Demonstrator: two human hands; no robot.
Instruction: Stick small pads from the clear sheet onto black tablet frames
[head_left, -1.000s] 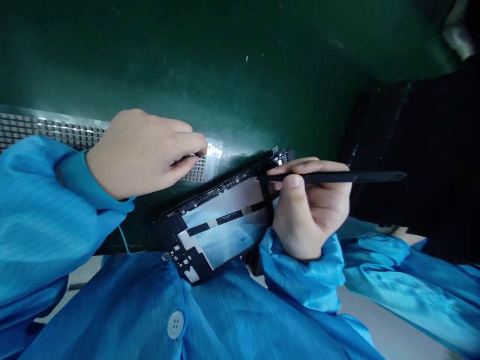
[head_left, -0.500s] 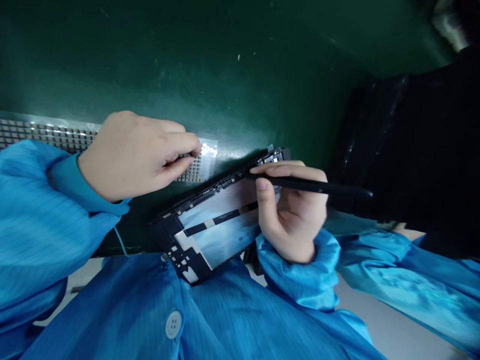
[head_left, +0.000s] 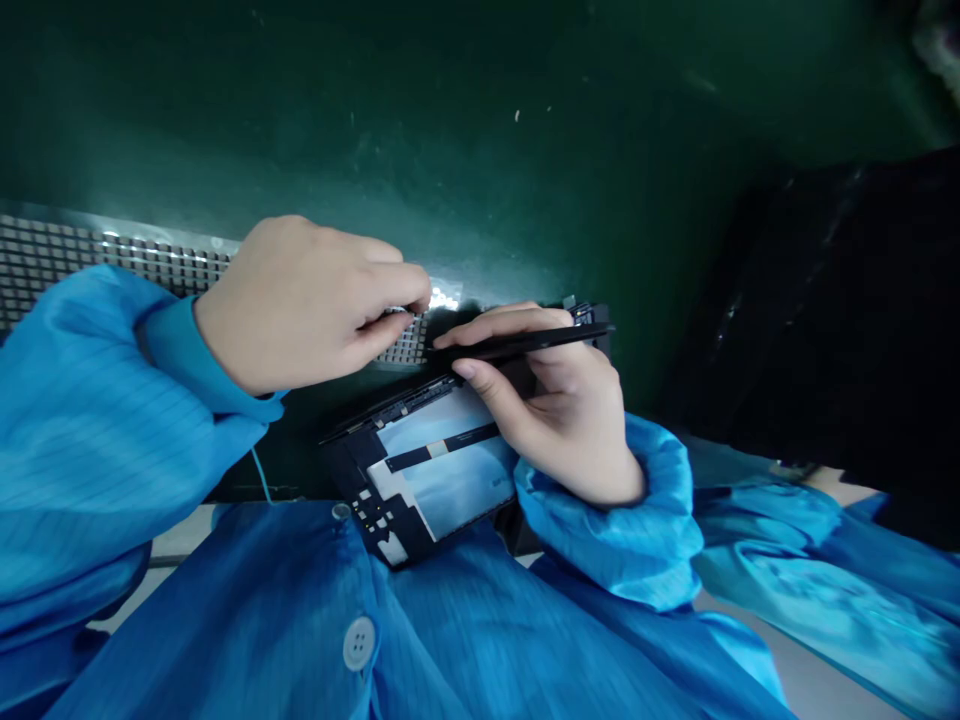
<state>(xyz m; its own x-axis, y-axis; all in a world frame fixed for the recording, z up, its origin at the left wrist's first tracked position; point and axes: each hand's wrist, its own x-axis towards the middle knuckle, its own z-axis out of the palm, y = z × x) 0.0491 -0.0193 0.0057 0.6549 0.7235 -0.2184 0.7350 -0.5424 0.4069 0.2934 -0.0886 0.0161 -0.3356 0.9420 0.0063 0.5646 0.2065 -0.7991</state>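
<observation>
My left hand is closed in a pinch over the right end of a clear sheet of small grey squares; what lies between its fingertips is hidden. My right hand grips slim black tweezers, their tip pointing left towards that end of the sheet. Under the right hand is an opened tablet-like device, tilted, its near edge against my blue smock. It shows a pale bluish panel, a dark ribbon strip across it, and small parts along its far edge. The right hand covers part of this device.
The green work surface stretches beyond my hands, with small white specks on it. A large black object stands at the right. Below it, another person's blue sleeve comes close to my right arm.
My right hand has moved left with the tweezers, from over the device's far edge to near the sheet's end. My left hand keeps its pinch over the sheet. The whole view has shifted slightly.
</observation>
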